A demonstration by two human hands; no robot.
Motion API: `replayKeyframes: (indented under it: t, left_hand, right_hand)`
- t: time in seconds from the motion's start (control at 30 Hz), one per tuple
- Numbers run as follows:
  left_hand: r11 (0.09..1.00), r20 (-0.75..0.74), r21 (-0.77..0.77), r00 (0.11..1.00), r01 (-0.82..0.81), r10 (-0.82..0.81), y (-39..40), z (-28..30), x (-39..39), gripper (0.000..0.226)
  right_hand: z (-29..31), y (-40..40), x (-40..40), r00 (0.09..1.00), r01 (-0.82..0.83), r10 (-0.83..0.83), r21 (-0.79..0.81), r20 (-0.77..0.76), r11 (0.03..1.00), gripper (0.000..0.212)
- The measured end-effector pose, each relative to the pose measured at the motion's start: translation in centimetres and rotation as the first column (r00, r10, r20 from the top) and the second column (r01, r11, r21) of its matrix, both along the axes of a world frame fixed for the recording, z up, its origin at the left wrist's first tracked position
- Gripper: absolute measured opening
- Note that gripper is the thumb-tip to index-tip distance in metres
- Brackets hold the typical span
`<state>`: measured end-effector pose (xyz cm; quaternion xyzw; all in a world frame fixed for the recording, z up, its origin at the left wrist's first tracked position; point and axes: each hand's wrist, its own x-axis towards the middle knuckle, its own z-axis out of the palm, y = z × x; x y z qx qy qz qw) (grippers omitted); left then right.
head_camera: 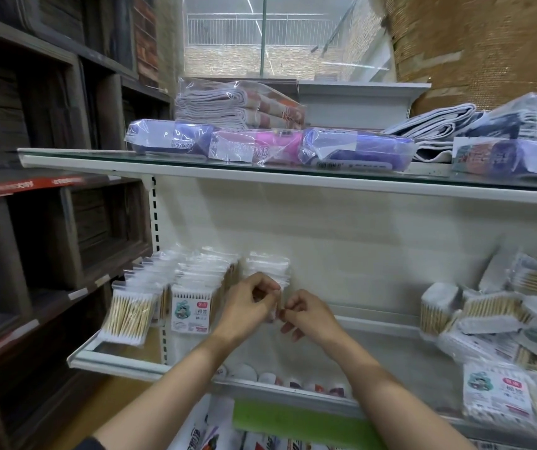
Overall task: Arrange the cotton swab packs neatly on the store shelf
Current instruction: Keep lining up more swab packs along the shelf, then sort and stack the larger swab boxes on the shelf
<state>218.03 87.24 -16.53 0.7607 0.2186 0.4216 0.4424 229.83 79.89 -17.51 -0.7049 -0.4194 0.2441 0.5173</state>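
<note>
On the left of the shelf (120,360), neat rows of cotton swab packs (176,287) are being kept standing up. In the middle, one small pack (273,298) is being pinched by the left hand (249,303) and the right hand (306,311), fingers curled, just beside the rows. On the right, more packs (494,323) are being left in a messy pile.

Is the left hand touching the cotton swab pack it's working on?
Touching. The head view shows the left hand with fingers curled around the top of the pack.
</note>
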Motion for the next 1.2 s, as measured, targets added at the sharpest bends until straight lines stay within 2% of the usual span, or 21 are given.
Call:
replayKeyframes:
  t: [0.27,0.53,0.73,0.93,1.03,1.13,1.2]
  left_hand:
    - [1.0,-0.024,-0.013,1.0,0.02,-0.02,0.6,-0.6,-0.3,0.016]
    - [0.999,-0.088,0.046,0.996,0.001,0.003,1.4,-1.6,-1.0,0.014]
    - [1.0,0.011,-0.003,1.0,0.028,-0.028,-0.3,-1.4,-2.2,0.025]
    - [1.0,0.066,-0.008,0.998,0.003,-0.003,-2.9,-1.6,-6.2,0.027]
    - [1.0,0.092,0.022,0.996,0.009,-0.011,-5.3,-1.8,-9.4,0.019]
    - [0.999,0.069,0.034,0.998,0.002,-0.004,-7.5,-2.7,-12.5,0.022]
    - [1.0,0.064,-0.019,0.998,0.0,0.001,-9.1,-3.7,-14.6,0.022]
  right_hand:
    - [-0.1,0.3,-0.1,1.0,0.021,-0.021,0.015,-0.013,1.0,0.019]
    - [0.6,-0.6,-1.1,0.991,0.121,-0.123,0.037,0.058,0.992,0.021]
    - [0.8,-2.8,-3.6,0.989,0.134,-0.139,0.097,0.055,0.986,0.021]
    - [0.9,-5.3,-8.4,0.993,0.101,-0.109,0.148,0.047,0.984,0.021]
    - [0.2,-7.2,-11.4,0.997,0.073,-0.074,0.201,0.001,0.977,0.022]
    - [-1.4,-9.5,-14.5,0.998,0.061,-0.054,0.183,-0.043,0.981,0.022]
    - [-2.8,-10.7,-16.6,0.997,0.06,-0.051,0.164,-0.06,0.985,0.022]
